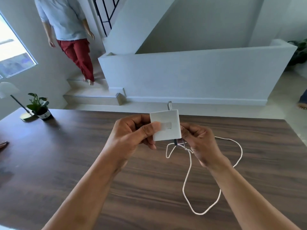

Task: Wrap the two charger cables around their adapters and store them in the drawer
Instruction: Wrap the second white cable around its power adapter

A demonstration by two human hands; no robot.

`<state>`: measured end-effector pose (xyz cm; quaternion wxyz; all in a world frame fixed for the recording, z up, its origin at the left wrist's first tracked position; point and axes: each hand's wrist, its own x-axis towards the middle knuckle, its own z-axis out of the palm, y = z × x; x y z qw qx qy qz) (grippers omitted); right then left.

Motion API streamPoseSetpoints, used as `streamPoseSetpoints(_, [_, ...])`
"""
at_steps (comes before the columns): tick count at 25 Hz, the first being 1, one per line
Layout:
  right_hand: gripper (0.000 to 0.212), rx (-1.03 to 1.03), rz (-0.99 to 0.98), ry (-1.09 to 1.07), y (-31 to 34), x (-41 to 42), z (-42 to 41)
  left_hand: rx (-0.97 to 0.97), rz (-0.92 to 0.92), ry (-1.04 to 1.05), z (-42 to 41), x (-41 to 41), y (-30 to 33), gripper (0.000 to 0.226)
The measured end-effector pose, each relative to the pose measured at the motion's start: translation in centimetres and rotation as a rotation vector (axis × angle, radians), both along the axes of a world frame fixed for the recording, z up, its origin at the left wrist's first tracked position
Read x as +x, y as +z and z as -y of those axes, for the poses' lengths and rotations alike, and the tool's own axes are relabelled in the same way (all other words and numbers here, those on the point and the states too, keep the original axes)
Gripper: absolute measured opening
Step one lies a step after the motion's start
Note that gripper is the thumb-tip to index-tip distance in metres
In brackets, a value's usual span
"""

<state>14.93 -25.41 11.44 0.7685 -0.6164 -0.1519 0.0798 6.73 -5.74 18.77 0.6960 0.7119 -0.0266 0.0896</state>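
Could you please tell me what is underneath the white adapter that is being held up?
Below the adapter, the white cable hangs down and loops loosely on the wooden table. The right hand pinches it near the adapter; the joint itself is hidden by fingers.

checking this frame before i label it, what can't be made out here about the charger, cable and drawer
Head view only:
- Drawer: none in view.
- Second charger: not in view.
- White square adapter: the left hand covers its left edge; its far side faces away.
- Thin white cable: where it joins the adapter is hidden behind the right hand.
- Dark object on the dark wooden table: cut off by the left edge, unidentifiable.
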Motion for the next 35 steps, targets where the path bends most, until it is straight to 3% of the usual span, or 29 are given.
streamPoseSetpoints(4, [0.015,-0.258,0.176,0.034,0.4,-1.9,-1.5,0.047,0.109,0.106,-1.9,1.2,1.1,0.018])
streamPoseSetpoints(8, [0.016,-0.364,0.339,0.062,2.2,-4.5,-2.2,0.067,0.128,0.185,-3.6,2.1,0.7,0.022])
streamPoseSetpoints(12, [0.039,-0.43,0.477,0.072,4.7,-6.1,-2.1,0.062,0.111,0.235,-4.5,2.1,0.0,0.018])
streamPoseSetpoints(17, [0.043,-0.6,0.59,0.144,7.6,-8.0,-2.7,0.108,0.098,0.263,-5.0,1.7,-0.4,0.015])
streamPoseSetpoints(23, [0.02,-0.704,0.723,0.048,15.3,-6.3,-2.6,0.325,0.124,0.233,-5.6,0.5,-0.3,0.012])
streamPoseSetpoints(27, [0.02,-0.785,0.854,0.012,19.3,-1.1,-3.9,0.306,0.155,0.1,-5.2,-0.9,1.1,0.016])
streamPoseSetpoints(29, [0.024,-0.768,0.823,0.055,18.8,1.6,-4.3,0.241,0.162,0.037,-5.1,-1.5,1.8,0.018])
streamPoseSetpoints(33, [0.037,-0.399,0.487,0.177,13.6,4.0,-4.9,0.097,0.204,0.007,-5.6,-2.1,2.2,0.02])
streamPoseSetpoints(35, [0.032,-0.255,0.33,0.193,9.8,3.8,-5.9,-0.02,0.167,0.002,-5.7,-2.0,1.9,0.022])
